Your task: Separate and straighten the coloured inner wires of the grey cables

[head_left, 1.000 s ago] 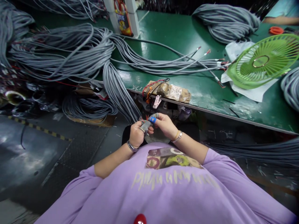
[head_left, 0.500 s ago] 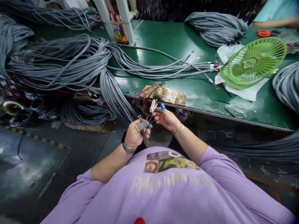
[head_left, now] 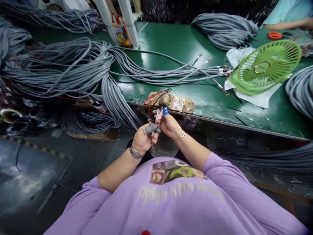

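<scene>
My left hand [head_left: 141, 138], with a grey sleeve on its thumb, is closed on the end of a grey cable [head_left: 153, 141]. Thin coloured wires [head_left: 149, 122] fan out above its fingertips. My right hand [head_left: 171, 126] has a blue cover on the thumb and a grey one on a finger. It grips a small pink clip [head_left: 158, 115] whose tip is against the wires. Fingers hide the exact contact between clip and wires. A thick bundle of grey cables [head_left: 119, 101] hangs off the table edge close to my left hand.
A taped block [head_left: 179, 101] with red and black leads lies at the edge of the green table [head_left: 168, 39]. Stripped cable ends point toward a green fan [head_left: 262, 67]. Coiled cables [head_left: 225, 31] sit at the back, near a co-worker's arm [head_left: 286, 25] and orange-handled scissors [head_left: 275, 35].
My right hand has moved left and closer to my left hand, bringing the pink clip down to the wires. My left hand has shifted slightly right.
</scene>
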Tool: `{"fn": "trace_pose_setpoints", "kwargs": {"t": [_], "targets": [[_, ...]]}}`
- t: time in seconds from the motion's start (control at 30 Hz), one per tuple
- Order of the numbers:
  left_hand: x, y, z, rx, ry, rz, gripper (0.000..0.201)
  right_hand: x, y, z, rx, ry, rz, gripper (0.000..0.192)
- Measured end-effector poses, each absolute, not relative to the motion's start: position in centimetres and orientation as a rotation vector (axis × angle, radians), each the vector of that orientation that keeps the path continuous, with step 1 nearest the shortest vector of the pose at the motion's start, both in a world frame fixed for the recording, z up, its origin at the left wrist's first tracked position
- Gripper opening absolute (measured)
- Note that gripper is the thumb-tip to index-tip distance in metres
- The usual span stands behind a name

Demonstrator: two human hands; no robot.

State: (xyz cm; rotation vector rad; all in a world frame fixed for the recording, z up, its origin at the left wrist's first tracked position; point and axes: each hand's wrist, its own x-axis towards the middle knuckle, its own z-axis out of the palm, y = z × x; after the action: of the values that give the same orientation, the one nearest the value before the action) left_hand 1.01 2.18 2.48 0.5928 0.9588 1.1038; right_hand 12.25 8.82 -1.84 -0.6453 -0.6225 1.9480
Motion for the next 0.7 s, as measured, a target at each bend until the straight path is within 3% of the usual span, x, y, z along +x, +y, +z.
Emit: {"fn": "trace_pose_setpoints", "kwargs": {"t": [0.23, 0.57, 0.7], "targets": [[1.1, 2.0, 1.8, 0.615, 0.961, 1.065, 0.027, 11.9, 8.8, -1.1, -0.659, -0.51, 1.914, 0.045], [0.9, 0.9, 1.3, 0.769, 1.051, 1.154, 0.029, 13.2, 8.2, -0.7, -0.643, -0.486, 2.138, 0.056], [1.3, 0.1, 1.2, 0.827, 1.095, 1.261, 0.029, 13.4, 8.0, -0.3, -0.648, -0.515, 2.145, 0.047]]}}
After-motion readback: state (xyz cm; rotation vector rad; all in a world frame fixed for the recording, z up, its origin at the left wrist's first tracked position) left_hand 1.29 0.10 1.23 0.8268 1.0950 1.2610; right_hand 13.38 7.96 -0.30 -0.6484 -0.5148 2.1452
